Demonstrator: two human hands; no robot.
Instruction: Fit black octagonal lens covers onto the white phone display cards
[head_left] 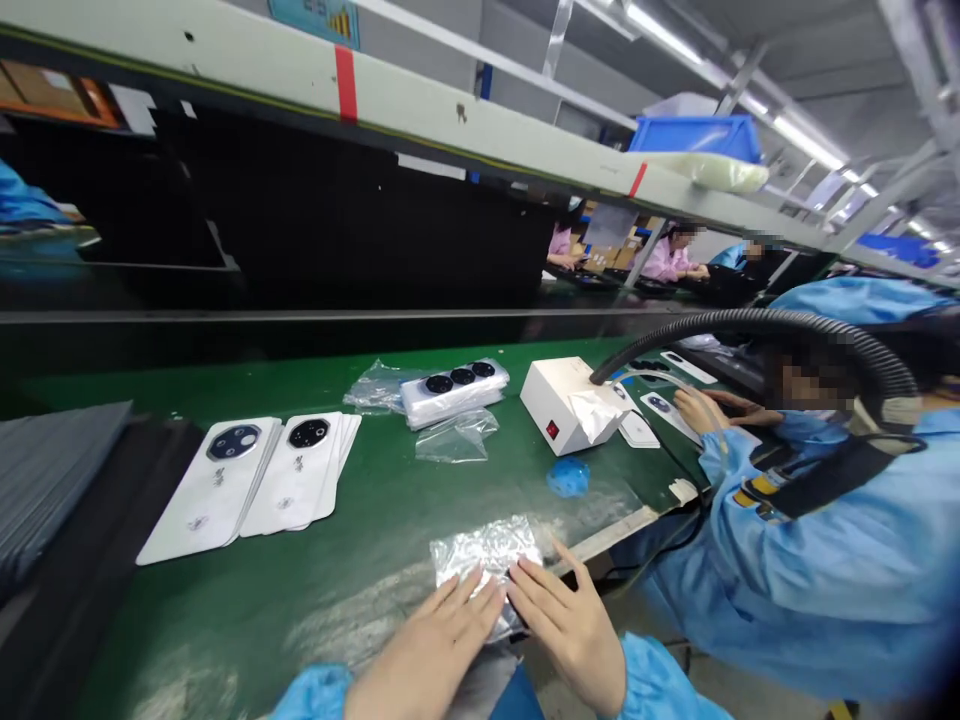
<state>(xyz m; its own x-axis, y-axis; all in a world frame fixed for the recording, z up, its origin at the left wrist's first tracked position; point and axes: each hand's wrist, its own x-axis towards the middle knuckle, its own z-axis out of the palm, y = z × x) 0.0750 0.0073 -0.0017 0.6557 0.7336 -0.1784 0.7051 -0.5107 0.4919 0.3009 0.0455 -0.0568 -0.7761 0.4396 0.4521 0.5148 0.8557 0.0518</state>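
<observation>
Your left hand (pixel 431 650) and right hand (pixel 566 625) press open-palmed on the plastic pouch (pixel 484 560), lying toward twelve o'clock on the counter (pixel 360 560).

clear plastic bag (pixel 484 552) | crinkled, flat | green mat's near edge

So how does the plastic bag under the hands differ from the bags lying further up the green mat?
The crinkled bag lies flat, pressed by the left hand and right hand; the empty bag lies loose and untouched. The crinkled bag glints silvery; the empty bag looks clearer. Both are thin plastic on the green mat.
</observation>
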